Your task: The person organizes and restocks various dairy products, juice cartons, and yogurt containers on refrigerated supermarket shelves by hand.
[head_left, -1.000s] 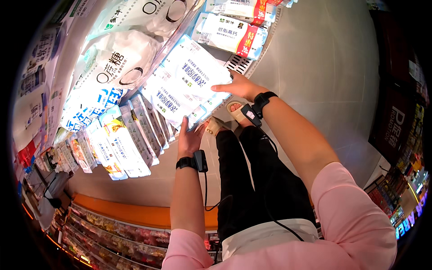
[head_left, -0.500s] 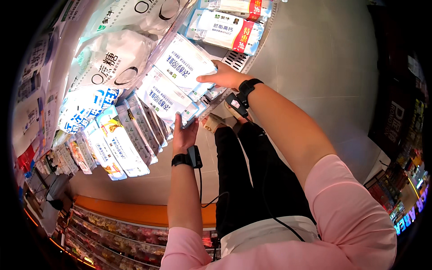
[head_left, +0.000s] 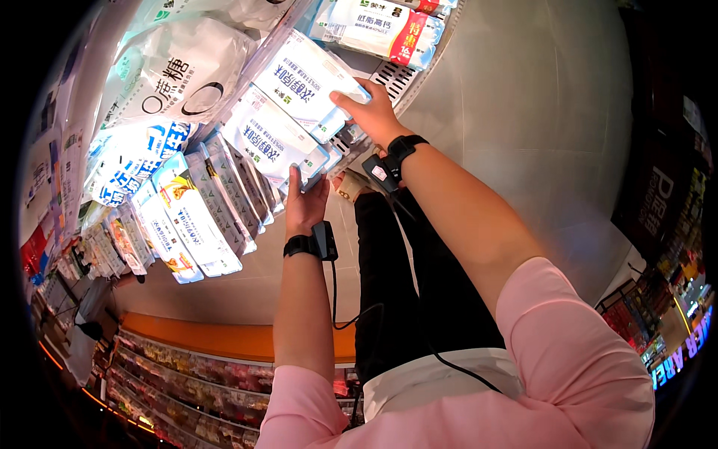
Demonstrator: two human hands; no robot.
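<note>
Two white and pale blue cartons lie side by side at a shelf's front. My right hand (head_left: 372,114) grips the near end of the upper carton (head_left: 303,82), fingers wrapped over its edge. My left hand (head_left: 305,203) presses its palm against the near end of the lower carton (head_left: 271,142), thumb up along its side. Both wrists wear black bands with a small device; a black cable runs down from the left one.
A row of upright white, blue and yellow cartons (head_left: 191,213) stands left of my left hand. Large white bags (head_left: 183,71) fill the shelf above. A red and white pack (head_left: 385,30) lies farther up. Grey floor (head_left: 523,112) spreads right; an orange-edged lower shelf (head_left: 224,337) sits below.
Both hands have pushed the two cartons farther up and into the shelf. My right hand moved from resting on the carton's side to gripping its end.
</note>
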